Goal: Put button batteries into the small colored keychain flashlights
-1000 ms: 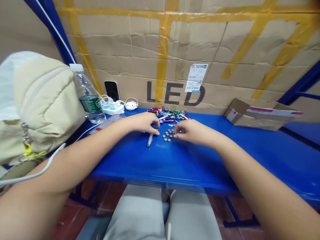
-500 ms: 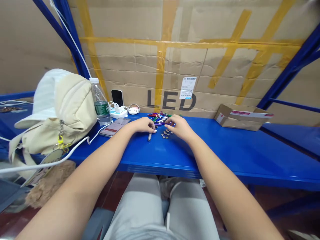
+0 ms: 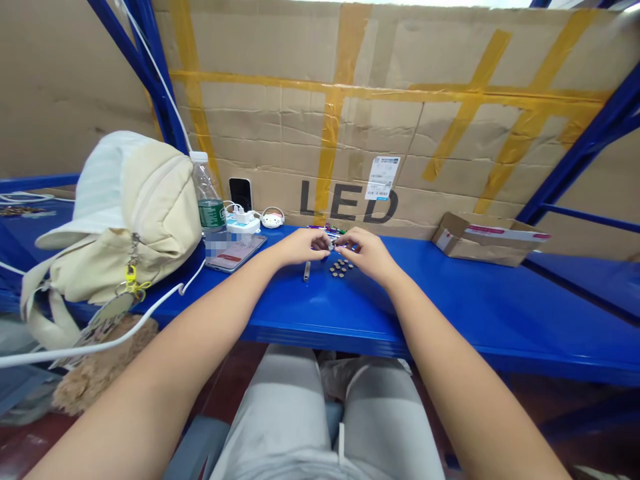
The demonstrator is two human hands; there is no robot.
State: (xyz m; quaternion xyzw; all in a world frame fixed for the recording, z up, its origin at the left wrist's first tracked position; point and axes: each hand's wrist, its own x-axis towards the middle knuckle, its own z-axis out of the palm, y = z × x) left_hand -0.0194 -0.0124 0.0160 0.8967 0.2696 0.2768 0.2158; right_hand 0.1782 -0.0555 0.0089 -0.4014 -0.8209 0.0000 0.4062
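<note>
Both hands meet low over the blue table [image 3: 500,313]: the left hand [image 3: 300,245] and the right hand [image 3: 366,253] are curled, thumb and fingertips pinched from either side on a small pale piece [image 3: 331,247], too tiny to identify, probably held by the tips because it is too slight for a fuller grip. Just beneath the right hand lies a tight cluster of button cells [image 3: 341,268], and a silver tube [image 3: 307,271] rests beside the left, both seemingly kept close for easy reach. A heap of coloured tubes [image 3: 334,230] sits behind the fingers. A phone [image 3: 234,250] lies flat to the left, near a water bottle [image 3: 207,200] with a green label and a cream bag [image 3: 125,213]. The cardboard wall [image 3: 450,133] reads "LED" in large dark letters; its white sticker [image 3: 383,178] is too small to read
</note>
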